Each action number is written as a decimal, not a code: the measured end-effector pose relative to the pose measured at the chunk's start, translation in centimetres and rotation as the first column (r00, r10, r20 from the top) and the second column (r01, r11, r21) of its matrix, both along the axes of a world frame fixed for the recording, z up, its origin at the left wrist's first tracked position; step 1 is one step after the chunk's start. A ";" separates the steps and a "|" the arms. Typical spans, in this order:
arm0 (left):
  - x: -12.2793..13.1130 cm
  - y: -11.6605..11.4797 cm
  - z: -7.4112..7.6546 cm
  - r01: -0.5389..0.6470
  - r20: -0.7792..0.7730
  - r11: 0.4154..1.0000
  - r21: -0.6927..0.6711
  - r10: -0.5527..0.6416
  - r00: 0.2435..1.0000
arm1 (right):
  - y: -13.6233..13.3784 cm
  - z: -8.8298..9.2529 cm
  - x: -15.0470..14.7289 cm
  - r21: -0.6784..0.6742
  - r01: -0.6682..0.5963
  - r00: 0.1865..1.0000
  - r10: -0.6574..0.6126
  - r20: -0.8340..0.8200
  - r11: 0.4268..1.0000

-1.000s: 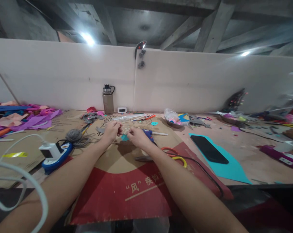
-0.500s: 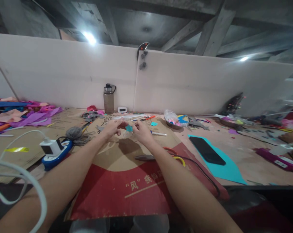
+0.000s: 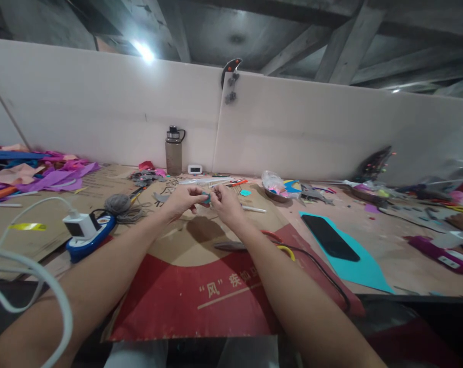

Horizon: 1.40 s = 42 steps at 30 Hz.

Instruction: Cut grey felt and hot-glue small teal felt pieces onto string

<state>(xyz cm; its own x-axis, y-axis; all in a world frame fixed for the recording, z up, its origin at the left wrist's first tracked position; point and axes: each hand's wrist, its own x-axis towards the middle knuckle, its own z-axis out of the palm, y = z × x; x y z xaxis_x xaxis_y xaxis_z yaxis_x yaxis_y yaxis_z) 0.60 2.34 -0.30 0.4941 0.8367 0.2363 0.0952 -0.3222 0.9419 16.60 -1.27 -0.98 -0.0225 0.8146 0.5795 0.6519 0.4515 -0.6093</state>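
My left hand [image 3: 182, 199] and my right hand [image 3: 227, 203] meet above the middle of the workbench, fingers pinched together. Between the fingertips sits a small teal felt piece [image 3: 205, 198], mostly covered by the fingers of both hands. Both forearms stretch out over a red and tan cardboard sheet [image 3: 201, 301] with white printed characters. Just right of my right wrist lie scissors with red and yellow handles [image 3: 277, 245].
A grey water bottle [image 3: 174, 152] stands by the white partition. A blue power strip with a white charger [image 3: 86, 232] and a white cable lie left. A black phone [image 3: 329, 237] rests on a teal sheet [image 3: 364, 271] at right. Purple and pink scraps [image 3: 43, 176] are piled far left.
Both hands rose slightly and drew closer together. The teal piece, clearly visible between them before, is now mostly enclosed by the fingertips. The view tilted a little.
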 end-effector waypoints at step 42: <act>0.2 -0.8 0.9 -0.085 -0.103 0.995 0.058 0.091 0.991 | 0.1 -0.2 0.2 0.047 -0.022 0.997 0.018 0.073 0.999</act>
